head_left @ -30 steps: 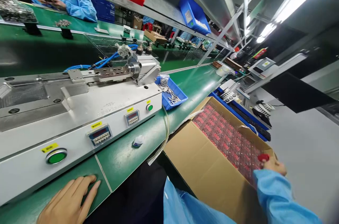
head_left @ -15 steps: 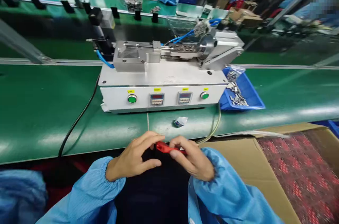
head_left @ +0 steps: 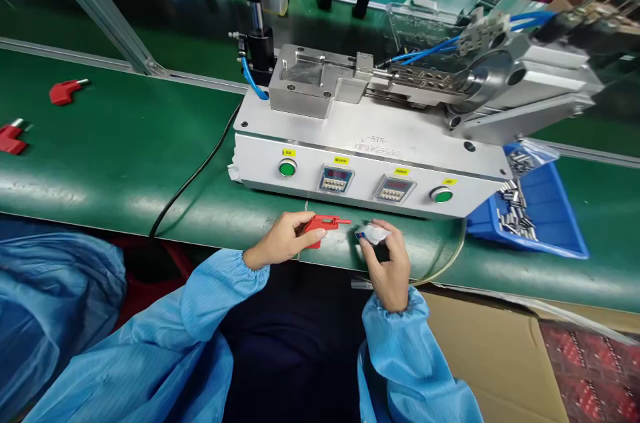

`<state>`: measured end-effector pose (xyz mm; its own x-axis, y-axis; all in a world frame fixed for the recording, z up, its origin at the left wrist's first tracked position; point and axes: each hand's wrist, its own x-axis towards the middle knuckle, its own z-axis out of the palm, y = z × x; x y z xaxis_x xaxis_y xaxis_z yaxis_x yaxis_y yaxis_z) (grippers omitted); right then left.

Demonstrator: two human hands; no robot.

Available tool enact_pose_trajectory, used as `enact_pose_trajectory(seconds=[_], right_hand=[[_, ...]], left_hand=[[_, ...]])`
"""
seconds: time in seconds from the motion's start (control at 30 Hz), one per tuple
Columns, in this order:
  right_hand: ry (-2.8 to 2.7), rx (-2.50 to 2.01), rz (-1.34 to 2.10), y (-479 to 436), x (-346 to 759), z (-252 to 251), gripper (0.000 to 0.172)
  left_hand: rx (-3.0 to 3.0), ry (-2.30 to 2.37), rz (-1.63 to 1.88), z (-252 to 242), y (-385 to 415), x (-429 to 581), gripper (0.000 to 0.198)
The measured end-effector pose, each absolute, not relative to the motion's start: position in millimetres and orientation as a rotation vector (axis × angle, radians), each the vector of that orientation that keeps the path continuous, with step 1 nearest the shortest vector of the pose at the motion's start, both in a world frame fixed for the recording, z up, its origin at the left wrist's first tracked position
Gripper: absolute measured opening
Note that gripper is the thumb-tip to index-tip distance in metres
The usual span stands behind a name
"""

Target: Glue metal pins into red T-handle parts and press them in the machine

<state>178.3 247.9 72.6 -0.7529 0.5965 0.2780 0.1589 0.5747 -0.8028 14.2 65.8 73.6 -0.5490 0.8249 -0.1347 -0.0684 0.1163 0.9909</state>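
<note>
My left hand [head_left: 286,239] grips a red plastic part [head_left: 324,223] between thumb and fingers, its thin red tip pointing right. My right hand [head_left: 389,261] pinches a small white bottle [head_left: 374,233] with a dark blue label, just above the green work surface [head_left: 345,251]. A short gap separates the bottle from the red part's tip. Directly behind both hands stands a silver bench machine [head_left: 370,143] with green buttons, small displays and a metal fixture on top.
A blue bin [head_left: 560,209] of small metal pins sits right of the machine. Two red parts with metal ends [head_left: 65,93] lie at the far left. A black cable [head_left: 195,176] runs down the bench. An open cardboard box [head_left: 480,343] stands at lower right.
The red part has passed from my right hand to my left. My right hand has taken hold of the white bottle that stood on the bench. The view has swung left and closer.
</note>
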Motion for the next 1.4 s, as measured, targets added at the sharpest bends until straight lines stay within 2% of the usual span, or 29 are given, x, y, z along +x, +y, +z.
enact_pose_trajectory(seconds=[0.07, 0.2, 0.47, 0.6, 0.83, 1.4], right_hand=[[-2.245, -0.593, 1.263, 250, 174, 73, 0.024], [-2.135, -0.586, 1.605, 252, 170, 76, 0.035], [-2.076, -0.61, 1.731, 267, 178, 64, 0.05], [-2.032, -0.605, 1.696, 266, 178, 61, 0.048], [-2.258, -0.577, 1.585, 259, 172, 85, 0.036], [-2.093, -0.675, 1.646, 257, 171, 83, 0.04]], left_hand=[[0.762, 1.684, 1.526, 73, 66, 15, 0.049], [0.834, 1.76, 1.475, 75, 63, 15, 0.046], [0.873, 1.774, 1.446, 78, 62, 17, 0.042], [0.884, 1.798, 1.454, 78, 59, 19, 0.041], [0.877, 1.82, 1.451, 78, 58, 19, 0.039], [0.903, 1.826, 1.423, 85, 59, 19, 0.034]])
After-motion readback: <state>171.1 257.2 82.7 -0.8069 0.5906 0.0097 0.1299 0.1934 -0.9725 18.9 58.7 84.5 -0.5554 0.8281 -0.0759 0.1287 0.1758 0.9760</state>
